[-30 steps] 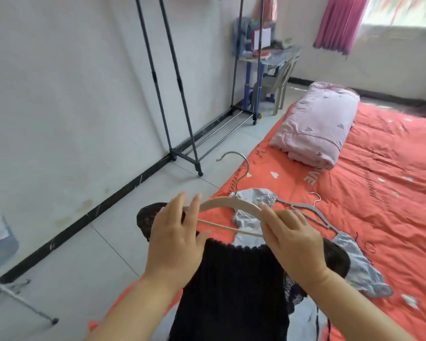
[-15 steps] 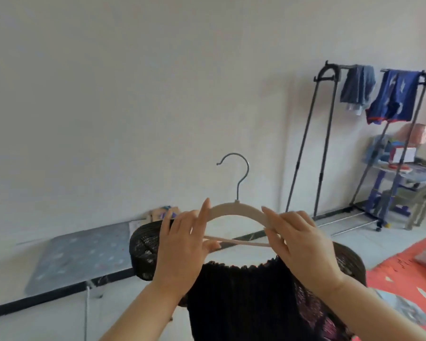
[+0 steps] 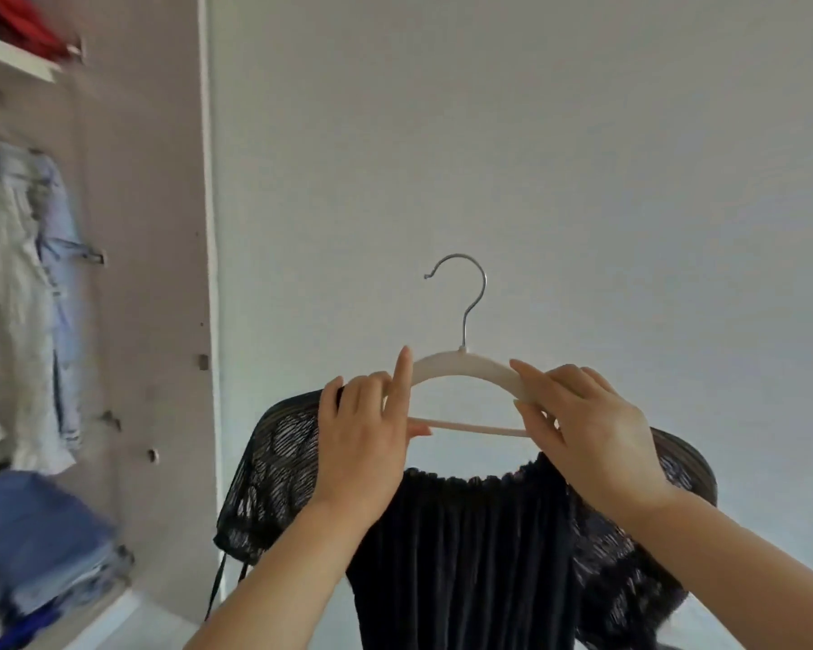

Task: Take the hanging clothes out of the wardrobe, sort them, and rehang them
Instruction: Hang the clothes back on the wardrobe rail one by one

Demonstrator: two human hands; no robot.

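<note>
Holding up black dress [image 3: 465, 555] on cream hanger [image 3: 461, 363], hook free.
Gripped either side by left hand [image 3: 362, 443] and right hand [image 3: 583, 438]; bare wall [image 3: 583, 133] beyond, wardrobe [image 3: 160, 227] edge left.

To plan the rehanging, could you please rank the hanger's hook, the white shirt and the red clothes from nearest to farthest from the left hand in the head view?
1. Hook: above and right of the left hand, which grips the hanger.
2. White shirt: hanging in the wardrobe, far left.
3. Red clothes: top shelf, upper left.
</note>
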